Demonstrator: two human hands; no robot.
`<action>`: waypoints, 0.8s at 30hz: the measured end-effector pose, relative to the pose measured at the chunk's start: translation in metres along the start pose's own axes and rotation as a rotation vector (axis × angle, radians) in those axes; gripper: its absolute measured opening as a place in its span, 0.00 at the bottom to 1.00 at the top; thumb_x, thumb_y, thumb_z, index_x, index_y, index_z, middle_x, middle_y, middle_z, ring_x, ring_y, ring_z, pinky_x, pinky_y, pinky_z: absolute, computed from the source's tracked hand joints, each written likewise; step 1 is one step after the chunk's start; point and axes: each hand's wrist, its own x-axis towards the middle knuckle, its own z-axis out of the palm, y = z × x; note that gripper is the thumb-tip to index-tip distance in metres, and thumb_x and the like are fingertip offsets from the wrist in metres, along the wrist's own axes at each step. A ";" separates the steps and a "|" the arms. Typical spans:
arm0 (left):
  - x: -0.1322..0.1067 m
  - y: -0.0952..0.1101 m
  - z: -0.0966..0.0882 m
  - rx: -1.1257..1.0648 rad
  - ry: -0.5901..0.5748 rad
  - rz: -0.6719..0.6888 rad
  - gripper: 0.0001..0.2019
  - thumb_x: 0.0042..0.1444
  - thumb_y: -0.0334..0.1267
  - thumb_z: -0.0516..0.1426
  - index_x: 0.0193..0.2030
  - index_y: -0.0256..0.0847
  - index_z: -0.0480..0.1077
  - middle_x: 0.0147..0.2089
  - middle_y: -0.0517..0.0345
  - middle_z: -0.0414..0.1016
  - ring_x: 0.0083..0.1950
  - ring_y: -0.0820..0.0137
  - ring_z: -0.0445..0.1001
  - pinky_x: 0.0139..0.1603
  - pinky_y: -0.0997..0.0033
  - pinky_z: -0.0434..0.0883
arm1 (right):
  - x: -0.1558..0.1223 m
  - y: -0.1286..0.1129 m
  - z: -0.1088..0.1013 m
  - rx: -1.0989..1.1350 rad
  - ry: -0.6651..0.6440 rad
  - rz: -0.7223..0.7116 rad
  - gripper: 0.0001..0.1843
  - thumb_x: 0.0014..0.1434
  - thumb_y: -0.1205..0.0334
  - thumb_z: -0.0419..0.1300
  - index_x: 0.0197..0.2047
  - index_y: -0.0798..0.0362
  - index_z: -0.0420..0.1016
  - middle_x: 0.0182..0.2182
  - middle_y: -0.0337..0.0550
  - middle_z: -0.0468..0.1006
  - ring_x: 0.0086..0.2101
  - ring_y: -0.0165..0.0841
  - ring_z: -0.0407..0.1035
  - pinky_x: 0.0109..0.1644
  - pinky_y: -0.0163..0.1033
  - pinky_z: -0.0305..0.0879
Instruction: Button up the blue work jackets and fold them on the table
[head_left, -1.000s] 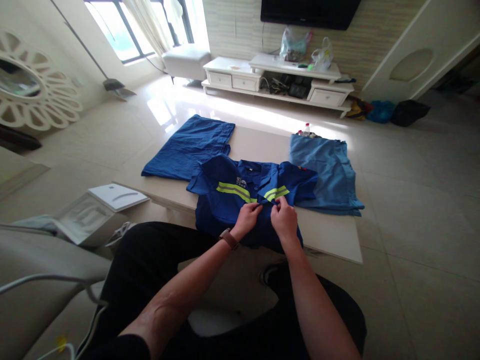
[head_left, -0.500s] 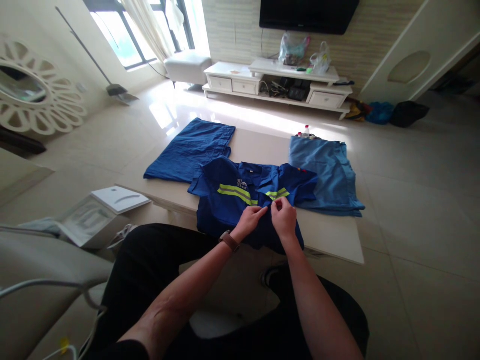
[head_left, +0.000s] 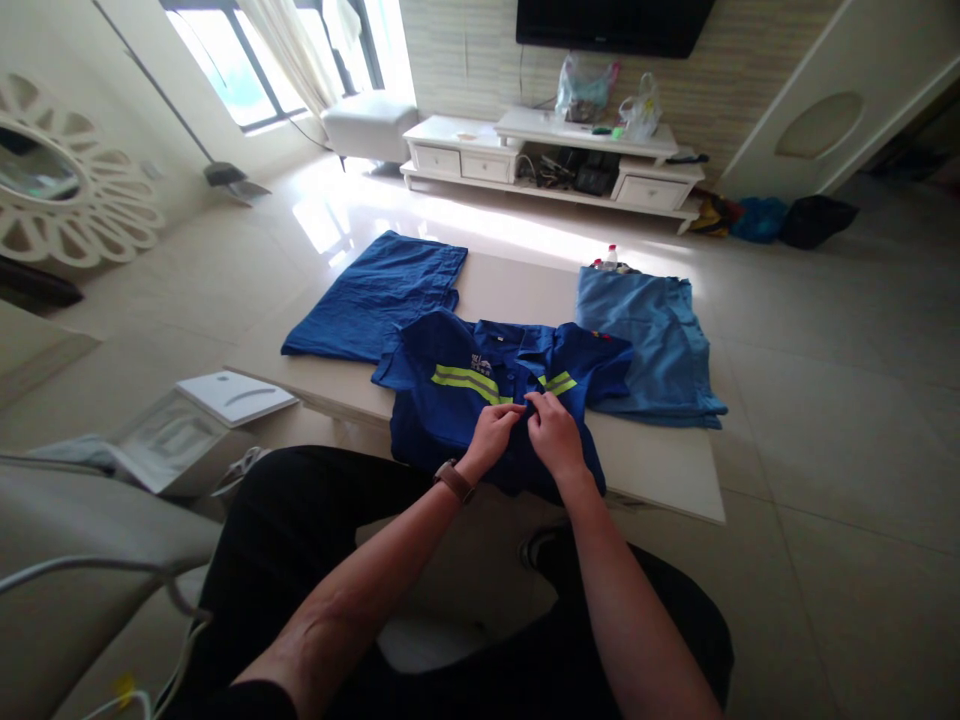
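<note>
Pinching the blue work shirt (head_left: pixel 442 425) at its placket between both hands' fingers (head_left: pixel 534 402).

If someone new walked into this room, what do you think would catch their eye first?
The dark blue work shirt with yellow-green reflective stripes lies on the low table, under the left hand and right hand. Beyond it, a black television hangs above a white cabinet.

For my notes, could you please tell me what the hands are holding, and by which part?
The left hand and right hand pinch the blue work shirt at its front opening.
</note>
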 end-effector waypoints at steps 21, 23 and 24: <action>0.000 -0.024 -0.023 1.085 -0.125 0.111 0.13 0.65 0.33 0.58 0.55 0.44 0.76 0.55 0.49 0.72 0.44 0.66 0.76 0.44 0.69 0.70 | 0.001 0.010 0.010 0.086 -0.008 0.017 0.11 0.63 0.73 0.54 0.40 0.51 0.74 0.38 0.44 0.78 0.40 0.38 0.73 0.45 0.39 0.63; -0.001 -0.016 -0.022 1.201 -0.167 0.106 0.11 0.67 0.34 0.56 0.54 0.43 0.74 0.55 0.48 0.71 0.46 0.64 0.77 0.44 0.68 0.70 | 0.001 0.011 0.011 0.089 -0.006 0.020 0.11 0.62 0.74 0.54 0.40 0.50 0.74 0.37 0.44 0.78 0.39 0.38 0.72 0.45 0.39 0.63; -0.001 -0.014 -0.022 1.240 -0.178 0.089 0.10 0.67 0.34 0.55 0.53 0.42 0.74 0.56 0.47 0.71 0.47 0.63 0.77 0.44 0.67 0.70 | 0.001 0.011 0.011 0.092 -0.002 0.023 0.11 0.62 0.74 0.54 0.39 0.50 0.74 0.37 0.44 0.78 0.38 0.38 0.72 0.44 0.39 0.63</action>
